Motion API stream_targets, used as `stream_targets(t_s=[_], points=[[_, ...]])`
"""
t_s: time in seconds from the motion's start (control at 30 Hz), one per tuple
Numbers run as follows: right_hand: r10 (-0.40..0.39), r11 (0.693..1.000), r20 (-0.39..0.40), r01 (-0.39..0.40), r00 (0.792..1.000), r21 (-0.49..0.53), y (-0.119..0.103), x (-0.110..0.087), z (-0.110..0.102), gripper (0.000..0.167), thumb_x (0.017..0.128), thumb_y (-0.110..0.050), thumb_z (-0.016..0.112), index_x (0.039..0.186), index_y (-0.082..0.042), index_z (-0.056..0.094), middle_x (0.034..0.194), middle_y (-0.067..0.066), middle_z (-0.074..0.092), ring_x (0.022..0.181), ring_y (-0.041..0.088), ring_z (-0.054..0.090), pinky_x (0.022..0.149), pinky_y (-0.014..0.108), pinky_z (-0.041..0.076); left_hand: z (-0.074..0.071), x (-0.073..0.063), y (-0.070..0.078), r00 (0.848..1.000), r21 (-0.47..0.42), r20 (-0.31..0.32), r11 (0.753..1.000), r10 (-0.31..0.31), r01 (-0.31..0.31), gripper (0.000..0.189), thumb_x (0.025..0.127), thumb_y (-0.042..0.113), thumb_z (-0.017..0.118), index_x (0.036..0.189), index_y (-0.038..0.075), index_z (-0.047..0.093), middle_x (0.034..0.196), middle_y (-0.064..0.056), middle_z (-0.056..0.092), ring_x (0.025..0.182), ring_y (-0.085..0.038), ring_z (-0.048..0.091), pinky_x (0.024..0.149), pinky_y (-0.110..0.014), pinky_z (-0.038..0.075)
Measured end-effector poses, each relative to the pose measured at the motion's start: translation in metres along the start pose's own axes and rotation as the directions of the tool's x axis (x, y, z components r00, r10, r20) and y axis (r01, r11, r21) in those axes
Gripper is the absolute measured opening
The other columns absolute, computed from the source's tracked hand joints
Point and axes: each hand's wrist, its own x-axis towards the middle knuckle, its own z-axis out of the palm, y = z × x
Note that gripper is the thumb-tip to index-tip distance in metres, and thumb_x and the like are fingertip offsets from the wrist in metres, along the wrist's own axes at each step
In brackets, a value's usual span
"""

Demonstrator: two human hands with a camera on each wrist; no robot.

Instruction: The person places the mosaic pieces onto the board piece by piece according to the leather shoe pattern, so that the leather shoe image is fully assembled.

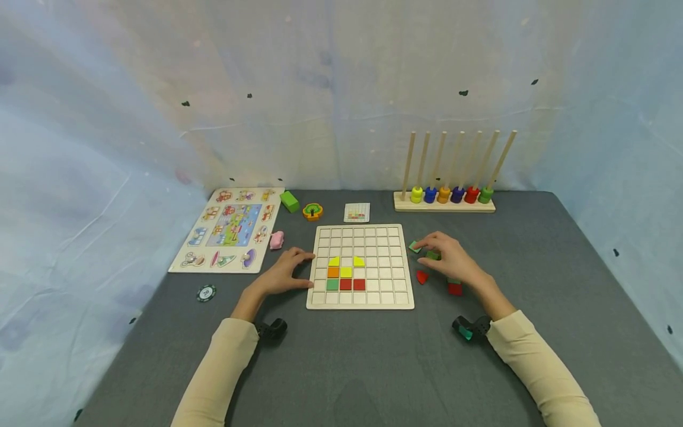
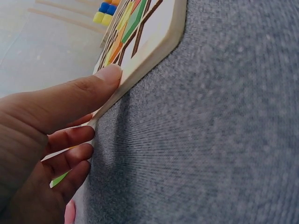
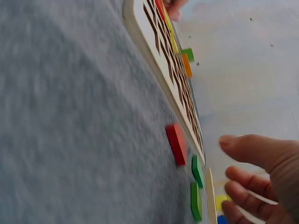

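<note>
A wooden grid board [image 1: 385, 298] lies mid-table, holding yellow, orange, green and red tiles in its left part. My left hand [image 1: 280, 274] touches its left edge, thumb and fingers spread apart; in the left wrist view the thumb [image 2: 96, 84] lies on the rim. Right of the board, my right hand [image 1: 452, 258] hovers over loose pieces, fingers extended and thumb apart. Near its fingertips are a green piece [image 1: 414, 247] and a second green piece [image 1: 433, 255]. A red piece [image 1: 422, 277] lies below the thumb, and a red square [image 1: 455, 289] lies under the wrist.
A small pattern card [image 1: 357, 212] lies behind the board. A peg stand [image 1: 444, 205] with coloured beads is at back right. Leftward are a picture puzzle [image 1: 184, 258], a green block [image 1: 290, 201], a tree piece [image 1: 312, 212], a pink animal figure [image 1: 277, 240] and a round chip [image 1: 206, 293].
</note>
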Motion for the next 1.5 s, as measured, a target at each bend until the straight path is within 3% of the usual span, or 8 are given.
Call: stream_targets(t_s=[0.23,0.53,0.7,0.93,1.23,1.5], points=[[0.107,0.989,0.069,-0.1,0.992,-0.105,0.013,-0.003,-0.004,0.041,0.082,-0.014,0.072,0.117,0.003,0.059,0.109,0.02,0.055,0.093,0.031,0.054,0.08,0.047,0.045,0.001,0.001,-0.001,1.0,0.011,0.0,1.0,-0.01,0.01,0.068,0.08,0.034,0.074,0.137,0.009,0.045,0.127,-0.013,0.041,0.119,-0.029,0.036,0.101,-0.05,0.03],[0.143,0.972,0.002,-0.14,0.99,-0.189,0.022,-0.004,0.002,0.029,0.084,-0.013,0.069,0.108,0.003,0.064,0.099,0.016,0.06,0.084,0.026,0.055,0.074,0.043,0.045,0.001,0.001,-0.001,1.0,0.008,0.004,1.0,-0.007,0.006,0.069,0.08,0.033,0.074,0.137,0.009,0.045,0.127,-0.014,0.04,0.119,-0.03,0.036,0.101,-0.051,0.03],[0.111,0.983,0.002,-0.109,0.994,-0.148,0.011,0.0,0.004,0.028,0.084,-0.014,0.07,0.106,0.001,0.065,0.097,0.014,0.06,0.084,0.024,0.057,0.073,0.041,0.046,0.001,0.001,-0.001,1.0,0.006,0.001,1.0,-0.012,0.012,0.069,0.079,0.034,0.074,0.137,0.01,0.045,0.127,-0.013,0.04,0.119,-0.03,0.036,0.101,-0.051,0.03],[0.02,0.995,0.075,-0.012,0.997,-0.1,-0.018,0.008,0.011,0.024,0.083,-0.015,0.071,0.104,-0.003,0.067,0.097,0.009,0.061,0.085,0.023,0.058,0.073,0.039,0.047,0.001,0.001,-0.001,1.0,0.008,0.0,1.0,-0.022,0.022,0.069,0.079,0.036,0.074,0.137,0.011,0.045,0.127,-0.013,0.041,0.12,-0.029,0.036,0.101,-0.051,0.03],[-0.112,0.992,0.2,0.123,0.973,-0.042,-0.047,0.017,0.038,0.024,0.083,-0.015,0.07,0.104,-0.003,0.068,0.088,0.005,0.061,0.077,0.016,0.053,0.068,0.029,0.043,0.003,0.001,-0.003,1.0,0.013,-0.007,1.0,-0.01,0.01,0.069,0.079,0.035,0.074,0.137,0.01,0.045,0.127,-0.013,0.041,0.119,-0.029,0.037,0.101,-0.05,0.03],[-0.179,0.983,0.198,0.183,0.964,0.0,-0.054,0.022,0.065,0.023,0.081,-0.021,0.074,0.099,-0.009,0.068,0.09,0.0,0.063,0.08,0.011,0.055,0.072,0.029,0.044,0.003,0.001,-0.004,1.0,0.004,-0.002,1.0,-0.004,0.004,0.07,0.08,0.036,0.073,0.137,0.009,0.044,0.127,-0.013,0.04,0.119,-0.029,0.036,0.101,-0.051,0.03]])
